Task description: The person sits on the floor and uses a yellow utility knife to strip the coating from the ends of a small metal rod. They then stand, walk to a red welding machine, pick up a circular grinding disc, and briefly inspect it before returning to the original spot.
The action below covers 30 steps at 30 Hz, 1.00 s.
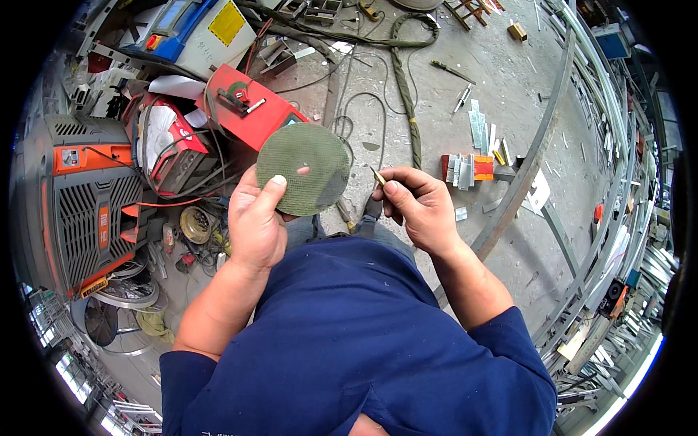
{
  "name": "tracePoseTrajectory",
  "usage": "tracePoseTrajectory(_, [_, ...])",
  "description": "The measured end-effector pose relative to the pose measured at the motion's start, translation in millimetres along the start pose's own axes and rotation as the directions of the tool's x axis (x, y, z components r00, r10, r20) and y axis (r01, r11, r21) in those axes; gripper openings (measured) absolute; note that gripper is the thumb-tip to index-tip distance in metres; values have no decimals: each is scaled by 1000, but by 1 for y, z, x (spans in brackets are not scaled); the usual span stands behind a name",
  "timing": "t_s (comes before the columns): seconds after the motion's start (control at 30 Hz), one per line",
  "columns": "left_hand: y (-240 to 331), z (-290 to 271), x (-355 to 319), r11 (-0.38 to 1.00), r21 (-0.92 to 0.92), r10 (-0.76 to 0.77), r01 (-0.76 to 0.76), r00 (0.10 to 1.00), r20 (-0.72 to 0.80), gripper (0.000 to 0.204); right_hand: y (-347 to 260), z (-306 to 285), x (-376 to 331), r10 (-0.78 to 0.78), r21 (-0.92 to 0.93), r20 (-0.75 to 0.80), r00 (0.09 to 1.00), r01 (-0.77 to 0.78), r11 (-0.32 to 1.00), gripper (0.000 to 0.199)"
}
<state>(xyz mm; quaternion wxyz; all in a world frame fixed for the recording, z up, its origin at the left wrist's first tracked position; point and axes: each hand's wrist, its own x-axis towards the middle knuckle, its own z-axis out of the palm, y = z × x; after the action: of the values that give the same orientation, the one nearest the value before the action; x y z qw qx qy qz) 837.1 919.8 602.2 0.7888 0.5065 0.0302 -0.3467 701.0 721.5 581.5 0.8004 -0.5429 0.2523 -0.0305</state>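
Your left hand (254, 221) pinches a green disc (304, 168) by its lower edge, held up before your chest. Your right hand (418, 207) pinches a small pointed tool (378, 176), its tip just beside the disc's rim.

Just one cam here, head-mounted fisheye, looking straight down. It's close over the hands, with the workshop floor (509, 73) curving around.
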Motion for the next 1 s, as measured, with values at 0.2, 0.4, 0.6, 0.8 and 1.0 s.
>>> tracePoseTrajectory(0.2, [-4, 4, 1, 1000, -2, -3, 3, 1000, 2, 33, 10, 11, 5, -299, -491, 18, 954, 269, 828, 15])
tracePoseTrajectory(0.4, [-6, -1, 2, 999, -15, -40, 40, 999, -14, 31, 9, 14, 8, -447, -756, 245, 860, 458, 468, 19])
tracePoseTrajectory(0.6, [-15, -24, 6, 998, -27, -52, 50, 995, -90, 27, 22, 15, 17, -401, -816, 341, 850, 479, 322, 25])
tracePoseTrajectory(0.8, [-60, -126, 50, 965, 21, -224, 260, 868, -442, 27, 86, -47, 50, -124, -917, -14, 992, 37, 397, 25])
tracePoseTrajectory(1.0, [-167, -317, 146, 900, 35, -275, 434, 630, -727, 27, 118, -50, 27, 259, -806, -485, 836, -542, 239, 27])
